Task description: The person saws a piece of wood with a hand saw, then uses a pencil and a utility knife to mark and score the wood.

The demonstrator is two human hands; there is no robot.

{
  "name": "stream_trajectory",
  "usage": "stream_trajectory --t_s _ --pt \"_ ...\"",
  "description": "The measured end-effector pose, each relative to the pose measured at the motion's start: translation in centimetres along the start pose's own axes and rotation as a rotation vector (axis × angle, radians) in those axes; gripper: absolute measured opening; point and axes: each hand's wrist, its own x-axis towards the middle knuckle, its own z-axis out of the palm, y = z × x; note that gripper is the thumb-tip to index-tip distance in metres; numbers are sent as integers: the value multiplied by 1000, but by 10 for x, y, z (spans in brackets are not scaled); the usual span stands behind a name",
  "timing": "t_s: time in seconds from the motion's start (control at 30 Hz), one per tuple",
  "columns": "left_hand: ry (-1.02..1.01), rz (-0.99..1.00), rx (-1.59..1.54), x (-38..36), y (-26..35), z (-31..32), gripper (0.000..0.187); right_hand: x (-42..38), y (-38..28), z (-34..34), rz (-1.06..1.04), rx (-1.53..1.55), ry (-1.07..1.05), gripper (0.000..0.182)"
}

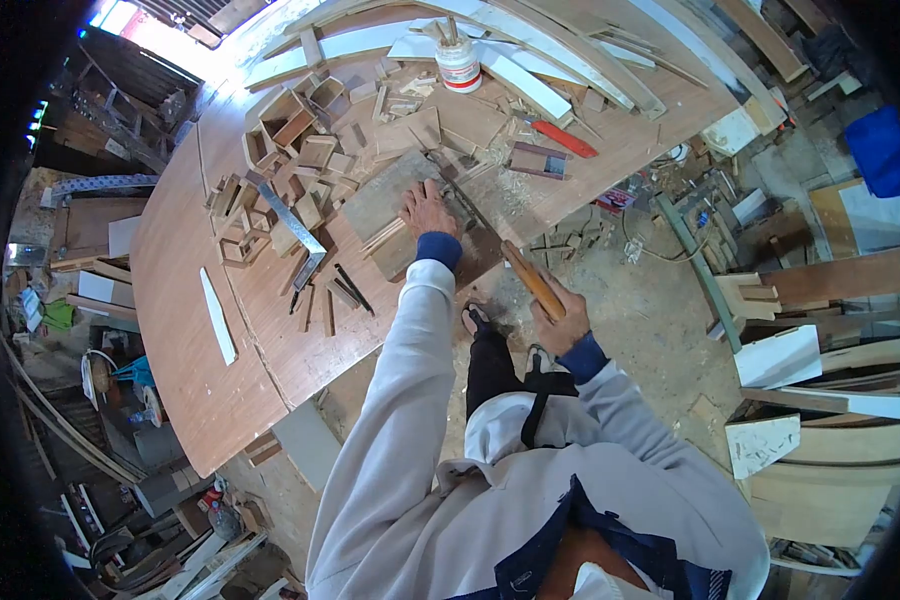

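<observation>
My right hand (562, 322) is closed round the wooden handle (532, 280) of a tool whose narrow dark blade (473, 207) points up and left over the table edge. My left hand (428, 212) presses down on a grey-brown board (380, 192), close to the blade's far end. Whatever lies under its fingertips is too small to make out. Thin wooden strips (382, 236) lie on the board beside my left wrist. A metal square (292, 218) rests to the left, with a black pen (354, 289) and short sticks (328, 312) nearby.
Small wooden frames (265, 145) are heaped at the table's left. Further back stand a glue tub (458, 68) and long curved strips (570, 50). A red-handled tool (565, 138) lies on the right. Wood panels (778, 357) are stacked on the floor at right.
</observation>
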Motion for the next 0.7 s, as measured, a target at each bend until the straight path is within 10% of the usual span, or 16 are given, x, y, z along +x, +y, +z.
stream_trajectory --t_s 0.7 --pt "-15 -31 -26 -4 8 -14 42 -79 -4 -36 -87 -138 85 47"
